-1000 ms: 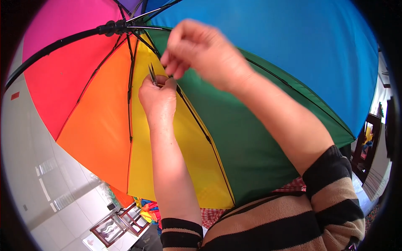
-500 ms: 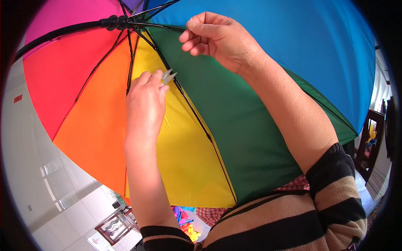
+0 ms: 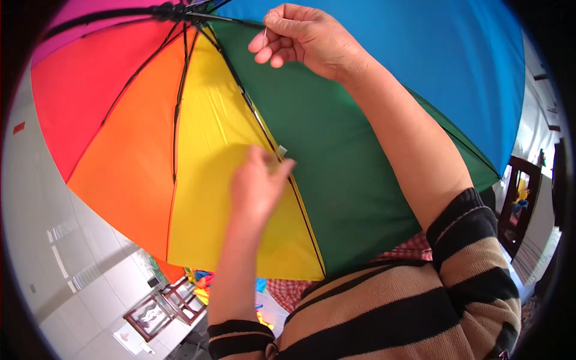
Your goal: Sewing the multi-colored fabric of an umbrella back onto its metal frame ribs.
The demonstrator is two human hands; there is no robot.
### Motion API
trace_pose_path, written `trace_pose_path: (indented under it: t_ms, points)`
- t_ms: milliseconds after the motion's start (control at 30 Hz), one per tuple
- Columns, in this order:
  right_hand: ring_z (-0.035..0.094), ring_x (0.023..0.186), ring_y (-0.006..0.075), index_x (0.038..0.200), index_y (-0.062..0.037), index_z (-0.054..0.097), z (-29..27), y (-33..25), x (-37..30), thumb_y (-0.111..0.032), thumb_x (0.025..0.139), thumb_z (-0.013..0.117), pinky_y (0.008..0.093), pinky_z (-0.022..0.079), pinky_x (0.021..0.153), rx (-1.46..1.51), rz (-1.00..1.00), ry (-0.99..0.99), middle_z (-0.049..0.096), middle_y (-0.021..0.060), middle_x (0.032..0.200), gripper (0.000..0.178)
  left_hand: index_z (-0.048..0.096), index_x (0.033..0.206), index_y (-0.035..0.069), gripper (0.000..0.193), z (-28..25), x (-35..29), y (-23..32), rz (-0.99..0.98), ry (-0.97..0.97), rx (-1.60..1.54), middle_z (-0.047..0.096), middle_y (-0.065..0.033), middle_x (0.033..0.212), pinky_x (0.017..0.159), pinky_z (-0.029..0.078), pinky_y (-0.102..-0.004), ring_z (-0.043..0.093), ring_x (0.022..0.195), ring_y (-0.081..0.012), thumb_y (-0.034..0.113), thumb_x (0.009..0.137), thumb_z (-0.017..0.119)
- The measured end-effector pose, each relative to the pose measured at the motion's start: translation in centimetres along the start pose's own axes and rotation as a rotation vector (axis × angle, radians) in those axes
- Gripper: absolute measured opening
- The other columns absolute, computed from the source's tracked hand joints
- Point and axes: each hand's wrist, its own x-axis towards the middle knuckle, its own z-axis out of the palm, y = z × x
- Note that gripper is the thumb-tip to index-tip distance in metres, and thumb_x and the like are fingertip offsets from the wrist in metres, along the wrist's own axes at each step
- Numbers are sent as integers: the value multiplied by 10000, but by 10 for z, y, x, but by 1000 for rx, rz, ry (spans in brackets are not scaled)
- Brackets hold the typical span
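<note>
The umbrella [image 3: 207,129] stands open with its underside toward the wearer, filling most of the view. Its hub [image 3: 174,12] lies at 11 o'clock. One black rib [image 3: 240,86] runs from there toward 5 o'clock, along the border of the yellow and green panels.

Right hand [image 3: 309,42], at 12 o'clock: thumb and forefinger are pinched together on a slender, needle-like piece [image 3: 266,35]; the other fingers curl loosely. It is raised in front of the green panel, well apart from the left.

Left hand [image 3: 258,186], just off centre toward 9 o'clock: blurred, fingers partly bent, close by the rib. A small pale piece [image 3: 282,151] shows at its fingertips; its kind, and whether it is gripped, cannot be told.

Assessment: the step in hand appears to be fine work along this rib. The next move calls for a steady pinch and the pale piece kept off the fabric.
</note>
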Motion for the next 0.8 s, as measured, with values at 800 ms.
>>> trace_pose_path:
  t_ms: [800]
  points:
    - [612, 736, 323, 791, -63, 568, 45, 67, -144, -48, 779, 613, 417, 494, 632, -1427, -257, 64, 593, 96, 775, 48, 607, 1018, -53, 188, 44, -29, -35, -284, -184, -1633, 652, -119, 835, 438, 330, -174, 521, 584, -81, 64, 873, 627]
